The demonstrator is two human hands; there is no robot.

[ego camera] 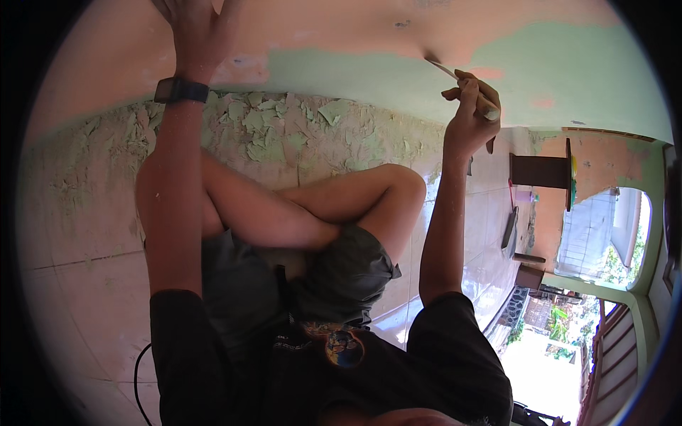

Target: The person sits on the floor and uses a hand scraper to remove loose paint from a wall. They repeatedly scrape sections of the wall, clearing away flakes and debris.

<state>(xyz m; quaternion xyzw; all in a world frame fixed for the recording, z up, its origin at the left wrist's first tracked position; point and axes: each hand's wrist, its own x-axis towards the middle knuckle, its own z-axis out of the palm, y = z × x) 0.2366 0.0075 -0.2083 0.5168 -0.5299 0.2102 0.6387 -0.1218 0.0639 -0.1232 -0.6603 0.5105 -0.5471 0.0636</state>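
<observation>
My right hand (474, 114) grips a scraper (442, 68) by its handle, whose blunt end sticks out behind the fingers. The thin blade meets the wall (362, 69), where pale green paint borders bare orange-pink patches. Against the orange-pink area on the left, my left hand (197, 34) is raised with fingers apart; its fingertips run past the top of the picture. A dark band with a watch-like face (181, 90) circles that wrist. Peeled green paint flakes (277, 125) lie heaped on the floor along the wall's foot.
My crossed legs (298, 207) rest on the tiled floor (96, 303), close to the flakes. A black cable (139, 373) curves at lower left. Farther right stand a dark stool-like piece (541, 170), a purple bottle (526, 196), a window (602, 234) and a bright doorway.
</observation>
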